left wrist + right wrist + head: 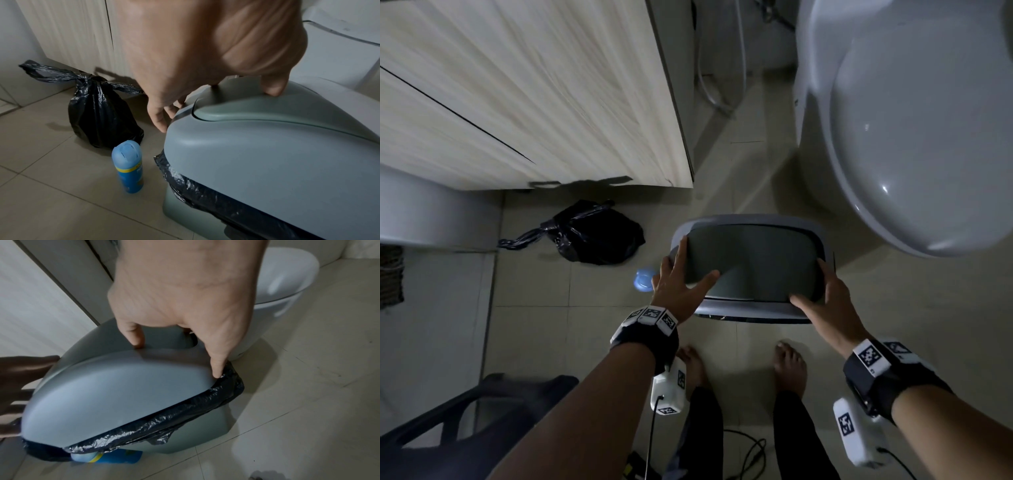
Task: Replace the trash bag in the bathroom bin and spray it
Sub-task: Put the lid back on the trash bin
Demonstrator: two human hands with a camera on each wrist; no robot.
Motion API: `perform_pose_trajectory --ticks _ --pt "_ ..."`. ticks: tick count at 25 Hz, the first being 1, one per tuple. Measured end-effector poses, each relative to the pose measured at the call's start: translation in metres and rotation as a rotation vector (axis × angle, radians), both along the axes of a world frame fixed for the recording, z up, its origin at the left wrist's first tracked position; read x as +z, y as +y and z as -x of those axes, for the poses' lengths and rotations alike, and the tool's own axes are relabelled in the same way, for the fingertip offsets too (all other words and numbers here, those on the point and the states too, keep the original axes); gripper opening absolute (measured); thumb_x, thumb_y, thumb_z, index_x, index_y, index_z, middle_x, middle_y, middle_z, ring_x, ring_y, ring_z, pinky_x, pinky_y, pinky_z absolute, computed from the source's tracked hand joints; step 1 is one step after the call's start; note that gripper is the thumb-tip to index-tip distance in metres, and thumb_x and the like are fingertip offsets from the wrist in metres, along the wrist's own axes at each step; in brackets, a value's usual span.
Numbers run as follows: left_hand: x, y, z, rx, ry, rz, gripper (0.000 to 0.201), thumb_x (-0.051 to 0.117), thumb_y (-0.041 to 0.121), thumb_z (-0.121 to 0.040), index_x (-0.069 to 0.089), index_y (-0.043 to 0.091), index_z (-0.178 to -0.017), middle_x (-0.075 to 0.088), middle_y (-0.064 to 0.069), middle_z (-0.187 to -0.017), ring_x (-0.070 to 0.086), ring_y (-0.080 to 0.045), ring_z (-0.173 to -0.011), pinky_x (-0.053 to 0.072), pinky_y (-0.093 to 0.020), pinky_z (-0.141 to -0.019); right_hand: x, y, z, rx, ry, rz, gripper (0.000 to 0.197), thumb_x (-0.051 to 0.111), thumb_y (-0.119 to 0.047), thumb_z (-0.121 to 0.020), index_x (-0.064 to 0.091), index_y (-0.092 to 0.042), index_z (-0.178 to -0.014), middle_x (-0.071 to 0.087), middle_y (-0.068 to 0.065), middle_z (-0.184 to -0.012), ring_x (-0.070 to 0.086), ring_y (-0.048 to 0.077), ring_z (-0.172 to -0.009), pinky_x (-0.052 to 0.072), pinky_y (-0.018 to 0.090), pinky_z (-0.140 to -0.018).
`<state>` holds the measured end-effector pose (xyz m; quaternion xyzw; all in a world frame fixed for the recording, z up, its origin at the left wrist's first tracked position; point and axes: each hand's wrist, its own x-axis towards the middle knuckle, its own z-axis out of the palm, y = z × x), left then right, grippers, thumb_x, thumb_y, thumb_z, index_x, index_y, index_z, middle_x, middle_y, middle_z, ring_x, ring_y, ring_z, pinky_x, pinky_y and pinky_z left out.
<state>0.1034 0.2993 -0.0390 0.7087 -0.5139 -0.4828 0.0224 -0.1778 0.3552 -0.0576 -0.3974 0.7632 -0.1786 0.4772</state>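
A person's left hand and right hand, set apart at lower centre of the head view, are gripping opposite ends of a grey swing-top lid, fingers curled over its edges and thumbs resting on the flap, as it is sitting on the bathroom bin. A fresh black liner is showing as a crinkled band pinched between lid and bin all along the near edge, looking thin and glossy, and bunched unevenly at the corner under the right forefinger. Pressing down unevenly could be tearing that film or dragging it off the rim, and a lid seated askew could be jamming the flap. Just left of the bin, at centre of the head view, a blue spray can is standing upright on the tiled floor, close enough that a nudge of the bin could be toppling it; spraying appears not yet done. Further up and left, a knotted full black bag is resting by the pale wood cabinet, with a white toilet filling the upper right.
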Motion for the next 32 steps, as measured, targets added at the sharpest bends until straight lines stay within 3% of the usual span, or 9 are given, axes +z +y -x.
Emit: perform_pose_trajectory --ticks 5,10,14,16,18,22,27,30,32 --pt "-0.006 -0.003 -0.003 -0.034 0.025 0.002 0.097 0.045 0.086 -0.064 -0.005 0.063 -0.143 0.028 0.000 -0.154 0.030 -0.035 -0.139 0.033 -0.058 -0.112 0.003 0.006 -0.003 0.001 0.042 -0.038 0.095 0.071 -0.054 -0.070 0.024 -0.037 -0.151 0.040 0.007 -0.143 0.050 0.026 -0.123 0.048 0.035 -0.094" --pt "-0.008 -0.005 -0.001 0.013 0.066 0.012 0.089 0.044 0.081 -0.070 0.005 0.058 -0.147 0.036 -0.005 -0.150 0.039 -0.030 -0.137 0.033 -0.055 -0.114 0.011 0.007 -0.004 -0.022 0.056 -0.072 0.077 0.067 -0.034 -0.086 0.024 -0.035 -0.150 0.039 0.010 -0.143 0.050 0.031 -0.120 0.046 0.035 -0.089" --pt "-0.012 -0.015 -0.015 0.132 0.023 0.084 0.063 0.053 0.041 -0.097 0.029 0.031 -0.154 0.056 -0.010 -0.140 0.054 -0.029 -0.129 0.038 -0.033 -0.107 0.015 -0.012 0.003 -0.042 0.135 -0.013 0.054 0.051 -0.037 -0.089 0.032 -0.026 -0.138 0.054 0.017 -0.124 0.058 0.035 -0.100 0.046 0.034 -0.068" --pt "-0.017 -0.024 -0.024 0.149 -0.078 0.081 0.052 0.050 0.030 -0.100 0.037 0.027 -0.150 0.065 -0.011 -0.128 0.060 -0.031 -0.119 0.042 -0.033 -0.097 0.015 -0.027 0.012 -0.099 0.207 -0.014 0.049 0.045 -0.024 -0.097 0.033 -0.024 -0.144 0.056 0.018 -0.127 0.057 0.039 -0.105 0.046 0.036 -0.074" --pt "-0.023 -0.028 -0.027 0.148 -0.106 0.032 0.045 0.048 0.029 -0.100 0.045 0.030 -0.145 0.069 -0.006 -0.124 0.062 -0.028 -0.115 0.040 -0.024 -0.089 0.011 -0.038 0.024 -0.109 0.269 -0.082 0.049 0.042 -0.017 -0.099 0.037 -0.025 -0.146 0.059 0.016 -0.131 0.057 0.041 -0.112 0.045 0.037 -0.083" --pt "-0.034 -0.018 -0.021 0.199 -0.144 0.023 0.044 0.056 0.025 -0.095 0.053 0.031 -0.139 0.069 -0.003 -0.123 0.061 -0.027 -0.117 0.035 -0.022 -0.083 0.005 -0.041 0.027 -0.091 0.282 -0.148 0.037 0.044 -0.024 -0.099 0.057 -0.022 -0.134 0.067 0.014 -0.122 0.060 0.041 -0.107 0.042 0.034 -0.078" --pt "-0.018 -0.009 -0.015 0.194 -0.161 0.116 0.055 0.054 0.015 -0.093 0.048 0.039 -0.142 0.067 -0.013 -0.118 0.062 -0.028 -0.091 0.038 -0.025 -0.076 0.009 -0.025 0.014 -0.058 0.267 -0.088 0.039 0.041 -0.019 -0.101 0.051 -0.021 -0.138 0.064 0.014 -0.127 0.060 0.043 -0.108 0.046 0.042 -0.084" --pt "-0.002 -0.001 -0.013 0.186 -0.141 0.146 0.054 0.053 0.015 -0.095 0.046 0.037 -0.144 0.068 -0.012 -0.114 0.050 -0.014 -0.082 0.038 -0.025 -0.075 0.017 -0.009 0.010 -0.095 0.197 -0.146 0.040 0.038 -0.023 -0.102 0.046 -0.023 -0.141 0.061 0.010 -0.133 0.059 0.040 -0.110 0.044 0.037 -0.079" --pt "0.001 0.004 -0.011 0.174 -0.113 0.152 0.055 0.054 0.012 -0.094 0.047 0.037 -0.142 0.070 -0.012 -0.110 0.055 -0.015 -0.080 0.040 -0.025 -0.073 0.019 0.000 0.012 -0.096 0.181 -0.164 0.040 0.039 -0.024 -0.102 0.045 -0.025 -0.142 0.060 0.008 -0.134 0.060 0.039 -0.107 0.042 0.035 -0.076"
